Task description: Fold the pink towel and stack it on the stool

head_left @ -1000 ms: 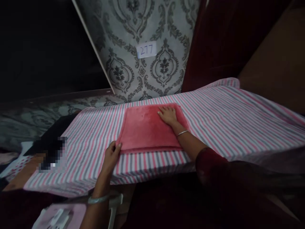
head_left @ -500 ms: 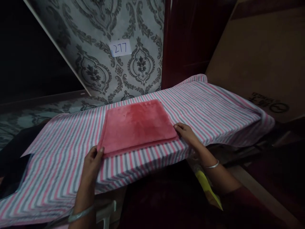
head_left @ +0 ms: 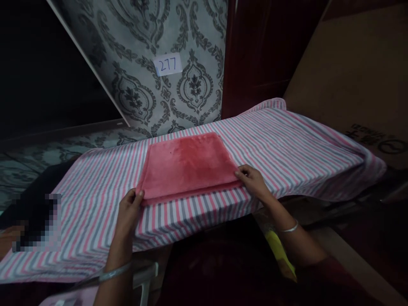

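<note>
A folded pink plush cloth (head_left: pixel 191 165) lies flat on a table draped with a striped pink, grey and white sheet (head_left: pixel 178 216). Its near edge shows stacked layers. My left hand (head_left: pixel 130 206) pinches the near left corner between thumb and fingers. At the near right corner, my right hand (head_left: pixel 253 180) grips the cloth the same way. A silvery bangle circles each wrist.
Another person's hand (head_left: pixel 11 238) is at the left edge by a pixelated patch. A dark screen (head_left: pixel 57 72) stands at the back left, a large cardboard box (head_left: pixel 347 68) at the right. Patterned wallpaper bears a paper (head_left: pixel 168 64) reading 277.
The view has shifted slightly, so everything sits further right. Another person's hand has come into view at the left edge. Both my hands keep hold of the cloth's corners.
</note>
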Demonstrator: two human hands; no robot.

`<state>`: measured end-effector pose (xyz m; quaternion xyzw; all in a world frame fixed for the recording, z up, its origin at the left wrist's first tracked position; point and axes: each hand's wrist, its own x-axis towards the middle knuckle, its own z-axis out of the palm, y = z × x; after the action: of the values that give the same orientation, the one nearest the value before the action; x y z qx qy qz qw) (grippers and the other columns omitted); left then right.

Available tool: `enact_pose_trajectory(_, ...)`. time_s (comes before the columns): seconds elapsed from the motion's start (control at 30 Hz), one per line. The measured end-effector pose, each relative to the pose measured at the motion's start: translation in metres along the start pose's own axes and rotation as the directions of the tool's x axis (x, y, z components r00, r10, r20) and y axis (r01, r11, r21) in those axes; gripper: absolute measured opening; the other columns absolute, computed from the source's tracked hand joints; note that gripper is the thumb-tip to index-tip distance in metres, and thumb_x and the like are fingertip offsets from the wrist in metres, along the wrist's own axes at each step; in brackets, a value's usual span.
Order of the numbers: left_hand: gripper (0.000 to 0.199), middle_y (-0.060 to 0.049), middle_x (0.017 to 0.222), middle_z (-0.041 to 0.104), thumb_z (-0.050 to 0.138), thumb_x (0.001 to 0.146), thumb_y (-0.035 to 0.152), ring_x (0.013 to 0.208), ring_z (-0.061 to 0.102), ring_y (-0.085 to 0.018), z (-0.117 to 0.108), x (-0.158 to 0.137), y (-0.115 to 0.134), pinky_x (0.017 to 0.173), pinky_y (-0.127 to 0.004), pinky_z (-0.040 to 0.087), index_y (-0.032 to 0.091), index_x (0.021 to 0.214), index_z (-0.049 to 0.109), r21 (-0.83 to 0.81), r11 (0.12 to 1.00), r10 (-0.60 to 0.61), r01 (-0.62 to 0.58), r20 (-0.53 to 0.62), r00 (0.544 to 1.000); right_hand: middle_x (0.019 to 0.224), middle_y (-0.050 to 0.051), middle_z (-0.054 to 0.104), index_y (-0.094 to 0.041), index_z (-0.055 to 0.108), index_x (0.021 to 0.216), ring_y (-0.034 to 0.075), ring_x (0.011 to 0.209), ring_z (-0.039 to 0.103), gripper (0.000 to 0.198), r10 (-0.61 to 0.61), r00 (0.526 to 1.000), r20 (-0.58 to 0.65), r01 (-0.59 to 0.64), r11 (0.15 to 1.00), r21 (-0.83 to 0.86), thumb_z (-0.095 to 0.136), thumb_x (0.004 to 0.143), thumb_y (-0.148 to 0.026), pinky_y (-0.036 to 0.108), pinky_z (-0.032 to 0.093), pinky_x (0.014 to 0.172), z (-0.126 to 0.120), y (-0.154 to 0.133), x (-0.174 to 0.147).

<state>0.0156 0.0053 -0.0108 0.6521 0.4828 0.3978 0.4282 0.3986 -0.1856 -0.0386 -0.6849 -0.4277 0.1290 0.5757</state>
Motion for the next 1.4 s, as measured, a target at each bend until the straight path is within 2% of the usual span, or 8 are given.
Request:
enact_pose_trajectory(0.37,0.052,-0.001,0.079,0.064,0.070,0.068,0.070,0.078,0.056,-0.019,-0.004,-0.004,-0.004,0.074,-0.028,0.047,0.020,0.081,0.064,-0.028,0.999,-0.032,0.032,0.002,0.999,0.051,-0.005,0.051,-0.022,0.058,0.084,0.011,0.047,0.042,0.048,0.216,0.943,0.255,-0.296,0.893,0.339,0.065,0.076,-0.069,0.026,0.031,0.049,-0.009,0.006,-0.002)
enact_pose_trajectory(0.6,0.058,-0.003,0.089,0.068,0.075,0.064,0.070,0.087,0.060,-0.020,-0.007,0.002,-0.019,0.084,-0.029,0.047,0.019,0.091,0.068,-0.108,0.992,-0.072,0.071,-0.011,0.997,0.051,-0.008,0.040,-0.021,0.051,0.067,0.007,0.047,0.031,0.043,0.202,0.873,0.444,-0.336,0.909,0.246,0.073,0.072,-0.059,0.024,0.023,0.047,-0.010,0.005,0.007)
enact_pose_trajectory(0.73,0.051,-0.002,0.081,0.065,0.074,0.064,0.066,0.080,0.056,-0.019,-0.004,-0.001,-0.008,0.077,-0.028,0.047,0.019,0.082,0.066,-0.051,0.997,-0.052,0.050,-0.044,0.998,0.049,-0.009,0.043,-0.023,0.054,0.076,0.009,0.044,0.036,0.038,0.144,0.900,0.412,-0.257,0.937,0.235,0.068,0.076,-0.058,0.024,0.028,0.047,-0.009,-0.005,0.011)
enact_pose_trajectory(0.87,0.048,-0.002,0.081,0.064,0.066,0.070,0.065,0.079,0.054,-0.019,0.001,-0.005,0.006,0.076,-0.028,0.047,0.020,0.082,0.065,-0.002,1.000,-0.007,0.007,-0.110,0.994,0.053,-0.006,0.049,-0.024,0.053,0.080,0.012,0.049,0.045,0.032,0.037,0.980,0.198,-0.081,0.973,0.218,0.059,0.086,-0.054,0.026,0.036,0.052,-0.015,-0.010,0.014)
enact_pose_trajectory(0.97,0.047,-0.002,0.075,0.063,0.065,0.066,0.067,0.078,0.055,-0.021,0.001,-0.005,0.008,0.073,-0.030,0.048,0.021,0.074,0.063,0.087,0.996,-0.031,0.038,-0.081,0.996,0.056,-0.005,0.049,-0.024,0.053,0.077,0.012,0.052,0.046,0.032,0.016,0.984,0.179,-0.043,0.988,0.147,0.059,0.086,-0.054,0.026,0.037,0.054,-0.016,-0.003,0.010)
enact_pose_trajectory(1.1,0.046,-0.004,0.083,0.069,0.072,0.059,0.064,0.089,0.061,-0.025,-0.007,0.001,0.004,0.082,-0.033,0.051,0.022,0.076,0.066,0.051,0.993,-0.110,0.110,-0.006,0.994,0.058,-0.005,0.048,-0.023,0.055,0.076,0.012,0.054,0.043,0.035,0.063,0.957,0.282,-0.102,0.987,0.126,0.059,0.083,-0.057,0.026,0.036,0.055,-0.014,0.009,0.004)
enact_pose_trajectory(1.23,0.048,-0.007,0.090,0.073,0.072,0.056,0.066,0.097,0.064,-0.029,-0.013,0.021,0.007,0.087,-0.037,0.052,0.022,0.077,0.069,0.011,0.990,-0.143,0.143,-0.032,0.989,0.062,-0.004,0.052,-0.021,0.062,0.082,0.011,0.054,0.042,0.040,0.148,0.933,0.328,-0.213,0.962,0.173,0.060,0.083,-0.060,0.025,0.034,0.052,-0.016,0.007,0.023)
enact_pose_trajectory(1.4,0.045,-0.008,0.077,0.071,0.059,0.066,0.066,0.087,0.066,-0.030,-0.002,0.076,0.029,0.079,-0.038,0.052,0.022,0.067,0.067,0.305,0.951,-0.065,0.055,0.023,0.998,0.060,-0.002,0.058,-0.018,0.066,0.092,0.012,0.050,0.047,0.034,0.325,0.888,0.326,-0.418,0.866,0.276,0.062,0.082,-0.051,0.023,0.035,0.049,-0.003,-0.006,0.086)
